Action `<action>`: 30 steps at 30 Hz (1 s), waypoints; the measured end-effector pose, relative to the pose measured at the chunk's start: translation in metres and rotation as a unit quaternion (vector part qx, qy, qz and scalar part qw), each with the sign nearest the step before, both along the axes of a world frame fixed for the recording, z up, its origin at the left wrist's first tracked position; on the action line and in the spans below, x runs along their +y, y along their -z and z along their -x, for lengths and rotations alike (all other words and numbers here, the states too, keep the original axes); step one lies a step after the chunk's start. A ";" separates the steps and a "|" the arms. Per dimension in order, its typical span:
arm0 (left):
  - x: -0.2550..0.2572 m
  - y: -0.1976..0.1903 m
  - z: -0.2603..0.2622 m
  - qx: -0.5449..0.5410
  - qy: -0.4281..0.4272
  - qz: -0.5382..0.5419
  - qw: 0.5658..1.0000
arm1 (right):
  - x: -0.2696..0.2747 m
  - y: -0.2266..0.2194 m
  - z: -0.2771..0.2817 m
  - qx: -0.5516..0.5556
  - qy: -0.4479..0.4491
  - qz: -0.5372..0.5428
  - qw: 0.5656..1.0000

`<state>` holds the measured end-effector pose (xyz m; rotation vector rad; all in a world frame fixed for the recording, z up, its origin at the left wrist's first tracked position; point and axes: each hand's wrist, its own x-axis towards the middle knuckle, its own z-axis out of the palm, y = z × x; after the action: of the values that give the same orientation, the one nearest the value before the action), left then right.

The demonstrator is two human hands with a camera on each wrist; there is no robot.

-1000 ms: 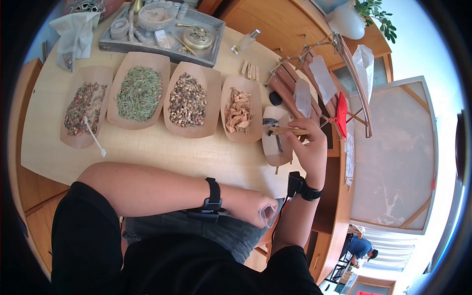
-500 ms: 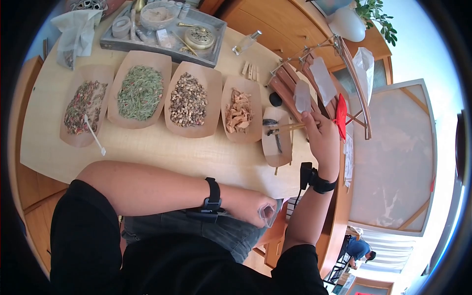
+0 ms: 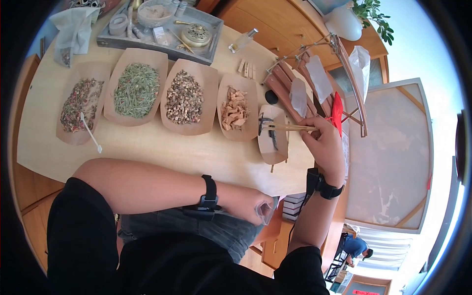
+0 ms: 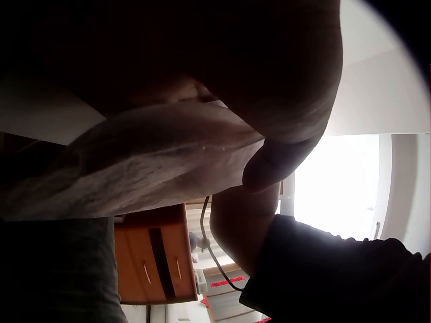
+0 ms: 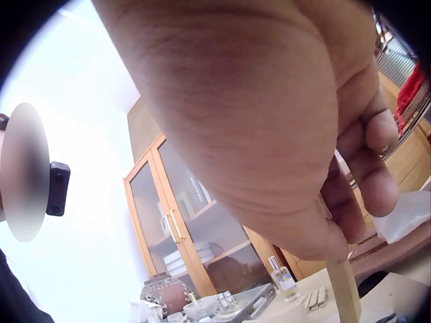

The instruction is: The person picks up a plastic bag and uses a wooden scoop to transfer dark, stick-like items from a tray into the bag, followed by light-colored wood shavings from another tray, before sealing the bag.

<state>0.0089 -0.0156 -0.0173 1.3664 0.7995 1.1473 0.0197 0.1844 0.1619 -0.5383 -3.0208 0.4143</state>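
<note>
My right hand [image 3: 325,148] pinches wooden tweezers [image 3: 292,127], whose tips reach left over the smallest paper tray [image 3: 268,151]. Dark, thin dried strips [image 3: 273,140] lie in that tray, and one dark piece [image 3: 260,125] is at the tweezer tips by the tray's left rim. In the right wrist view the thumb and fingers press on the flat wooden end of the tweezers [image 5: 344,291]. Down at the table's front edge, my left hand [image 3: 243,202] grips a thin translucent pouch [image 3: 264,213] with its mouth facing up. The left wrist view shows the pouch's pale cloth [image 4: 155,161].
Left of the small tray stand paper trays of tan chips [image 3: 235,110], brown bits [image 3: 184,98], green herb [image 3: 136,91] and a mixed blend [image 3: 81,105] with a white scoop [image 3: 91,132]. Behind are a grey tray [image 3: 204,55], a glass bottle [image 3: 243,40] and a wooden rack [image 3: 290,81].
My right hand has moved right, away from the small tray, exposing more of the tweezers. A dark piece at their tips has shifted toward the tray's left rim. The left hand keeps its place.
</note>
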 end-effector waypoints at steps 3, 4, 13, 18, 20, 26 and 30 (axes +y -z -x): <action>-0.001 -0.003 0.002 0.016 0.006 0.009 1.000 | -0.002 -0.001 -0.002 0.020 -0.016 -0.002 1.000; -0.001 -0.003 0.003 0.016 0.006 0.009 1.000 | -0.003 -0.002 -0.002 0.028 -0.024 -0.008 0.999; -0.001 -0.006 0.005 0.019 0.012 0.018 1.000 | -0.003 -0.012 -0.001 0.006 0.086 -0.082 0.993; 0.000 -0.003 0.004 0.025 0.012 0.017 0.999 | -0.001 0.000 0.000 0.031 0.065 -0.108 0.992; -0.001 -0.003 0.004 0.018 0.012 0.018 1.000 | 0.002 0.005 0.001 0.005 0.071 -0.107 0.992; -0.002 -0.005 0.005 0.012 0.009 0.012 1.000 | -0.003 0.005 0.003 -0.004 0.082 -0.075 0.994; -0.002 -0.005 0.005 0.017 0.008 0.010 1.000 | -0.004 0.007 0.002 -0.018 0.051 -0.019 0.998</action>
<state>0.0040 -0.0175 -0.0123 1.3775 0.8204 1.1029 0.0175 0.1800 0.1554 -0.7011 -3.0115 0.3460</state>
